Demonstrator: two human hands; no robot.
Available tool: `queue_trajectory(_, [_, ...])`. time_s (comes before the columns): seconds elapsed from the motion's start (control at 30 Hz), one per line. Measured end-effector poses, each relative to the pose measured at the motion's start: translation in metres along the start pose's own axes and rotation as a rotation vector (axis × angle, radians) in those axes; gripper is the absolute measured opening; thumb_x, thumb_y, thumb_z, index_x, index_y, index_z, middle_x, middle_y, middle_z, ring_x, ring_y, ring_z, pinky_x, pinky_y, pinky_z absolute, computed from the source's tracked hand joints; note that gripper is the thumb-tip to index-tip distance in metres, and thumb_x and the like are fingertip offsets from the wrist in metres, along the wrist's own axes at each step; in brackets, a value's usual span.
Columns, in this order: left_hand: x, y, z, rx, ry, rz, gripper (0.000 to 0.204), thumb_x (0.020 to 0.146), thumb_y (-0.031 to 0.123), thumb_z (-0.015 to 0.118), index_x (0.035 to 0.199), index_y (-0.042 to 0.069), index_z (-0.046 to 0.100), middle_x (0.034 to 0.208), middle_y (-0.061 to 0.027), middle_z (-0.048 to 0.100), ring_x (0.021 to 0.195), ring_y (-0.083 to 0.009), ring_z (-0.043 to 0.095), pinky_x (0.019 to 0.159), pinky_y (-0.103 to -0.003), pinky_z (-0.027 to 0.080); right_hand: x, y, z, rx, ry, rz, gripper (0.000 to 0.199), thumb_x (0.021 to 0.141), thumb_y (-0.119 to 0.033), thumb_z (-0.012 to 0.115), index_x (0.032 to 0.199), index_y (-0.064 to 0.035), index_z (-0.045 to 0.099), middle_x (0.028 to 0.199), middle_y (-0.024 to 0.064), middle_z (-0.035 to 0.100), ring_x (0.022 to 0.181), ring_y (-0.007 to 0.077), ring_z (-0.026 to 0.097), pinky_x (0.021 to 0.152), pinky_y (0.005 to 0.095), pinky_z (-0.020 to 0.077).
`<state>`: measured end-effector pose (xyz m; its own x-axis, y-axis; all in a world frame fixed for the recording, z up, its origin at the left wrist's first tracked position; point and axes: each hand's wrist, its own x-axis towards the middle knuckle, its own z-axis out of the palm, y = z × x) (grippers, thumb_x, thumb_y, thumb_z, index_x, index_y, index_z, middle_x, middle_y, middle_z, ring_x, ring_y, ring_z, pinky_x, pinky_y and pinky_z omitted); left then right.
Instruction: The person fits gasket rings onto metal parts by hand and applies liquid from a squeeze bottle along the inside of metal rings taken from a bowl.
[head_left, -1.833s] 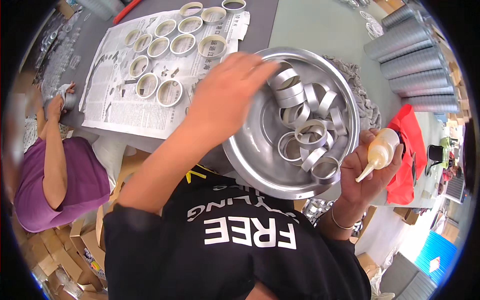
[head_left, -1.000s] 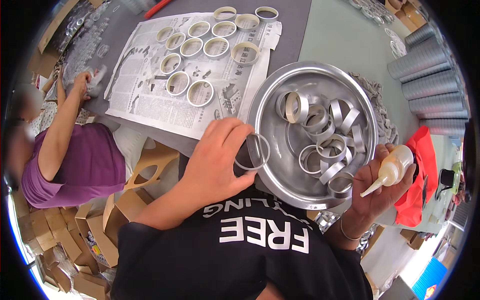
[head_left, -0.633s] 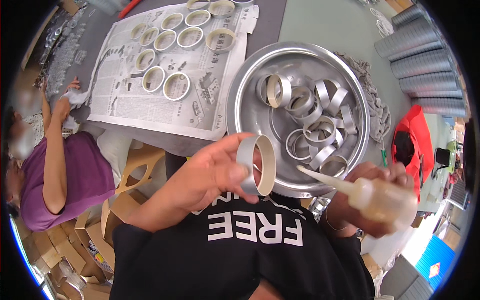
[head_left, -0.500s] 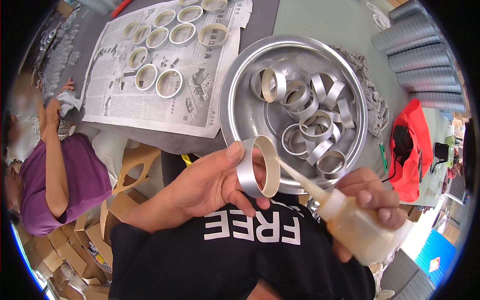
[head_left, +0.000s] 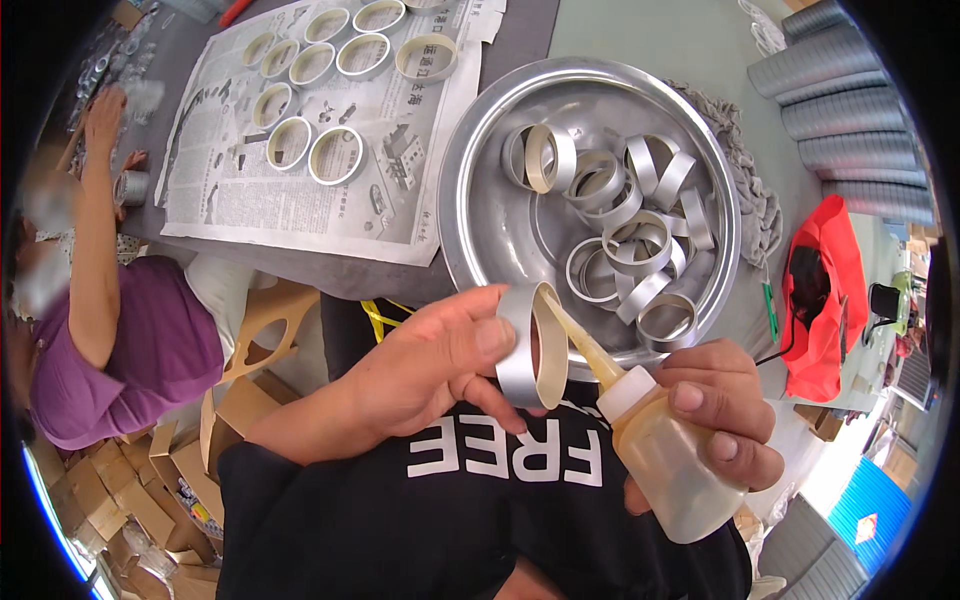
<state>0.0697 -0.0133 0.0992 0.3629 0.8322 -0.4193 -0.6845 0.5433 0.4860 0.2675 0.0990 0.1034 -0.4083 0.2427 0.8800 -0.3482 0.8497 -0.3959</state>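
Between the thumb and fingers of my left hand [head_left: 440,365] is a silver metal ring [head_left: 519,350] with a cream inner face, its opening turned to the right. My right hand [head_left: 725,415] grips a translucent squeeze bottle [head_left: 675,465] with a white collar and a long tapered nozzle. That nozzle's tip is at the ring's upper rim; whether it touches I cannot tell. Just beyond my hands, a round steel basin [head_left: 462,190] holds several similar rings [head_left: 640,243] in a loose heap.
Several rings [head_left: 337,156] lie in rows on newspaper [head_left: 290,215] at the left. A person in a purple top [head_left: 140,340] works beside it. A grey cloth [head_left: 750,190], red bag [head_left: 825,300] and stacked grey ribbed cylinders [head_left: 850,120] are at the right.
The bottle has moved left and its nozzle up to the ring's rim. My left hand has turned the ring slightly and shifted it right. The person at left has raised an arm.
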Motion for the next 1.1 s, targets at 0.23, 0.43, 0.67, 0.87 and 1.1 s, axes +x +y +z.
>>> queue_trajectory(0.23, [-0.001, 0.0, 0.002, 0.243, 0.041, 0.357, 0.066, 0.071, 0.004, 0.074, 0.127, 0.004, 0.041, 0.114, -0.0085, 0.051, 0.104, -0.017, 0.054, 0.079, -0.031, 0.054, 0.002, -0.006, -0.008, 0.069, -0.044, 0.106, 0.065, 0.069, -0.035, 0.078, 0.11, -0.0037, 0.038, 0.095, 0.0221, 0.058, 0.057, 0.0227, 0.06, 0.044, 0.0291, 0.0497])
queue_trajectory(0.43, [-0.002, 0.003, 0.005, 0.707, 0.158, 0.652, 0.06, 0.063, 0.003, 0.078, 0.118, 0.007, 0.056, 0.109, -0.0073, 0.051, 0.099, -0.0155, 0.054, 0.078, -0.028, 0.053, 0.001, -0.005, -0.027, 0.191, -0.133, 0.273, 0.072, 0.07, -0.041, 0.076, 0.117, -0.004, 0.037, 0.099, 0.0205, 0.051, 0.069, 0.0262, 0.055, 0.043, 0.0331, 0.0475])
queue_trajectory(0.67, [0.005, -0.007, 0.004, 1.058, 0.129, 0.979, 0.037, 0.065, 0.001, 0.076, 0.1, 0.005, 0.066, 0.109, -0.0135, 0.053, 0.095, -0.0238, 0.057, 0.079, -0.032, 0.048, 0.004, -0.005, -0.002, 0.214, 0.382, 0.754, 0.068, 0.065, -0.042, 0.077, 0.102, 0.0015, 0.039, 0.079, 0.0151, 0.053, 0.066, 0.0245, 0.059, 0.058, 0.0298, 0.0492])
queue_trajectory(0.87, [0.011, 0.002, -0.004, 1.357, 0.004, 1.193, 0.029, 0.069, 0.006, 0.073, 0.098, 0.007, 0.068, 0.109, -0.013, 0.054, 0.095, -0.0264, 0.057, 0.079, -0.035, 0.049, 0.013, 0.004, 0.0, 0.266, 0.398, 1.003, 0.057, 0.068, -0.042, 0.067, 0.094, 0.0037, 0.045, 0.072, 0.0133, 0.053, 0.061, 0.021, 0.058, 0.053, 0.028, 0.0477])
queue_trajectory(1.1, [0.011, 0.004, -0.004, 1.375, -0.007, 1.283, 0.027, 0.071, 0.008, 0.071, 0.098, 0.009, 0.068, 0.108, -0.0118, 0.054, 0.094, -0.0274, 0.057, 0.077, -0.035, 0.051, 0.016, 0.007, 0.0, 0.5, 0.391, 1.249, 0.049, 0.081, -0.041, 0.053, 0.097, 0.0045, 0.047, 0.073, 0.0171, 0.057, 0.041, 0.0146, 0.049, 0.029, 0.0198, 0.0334])
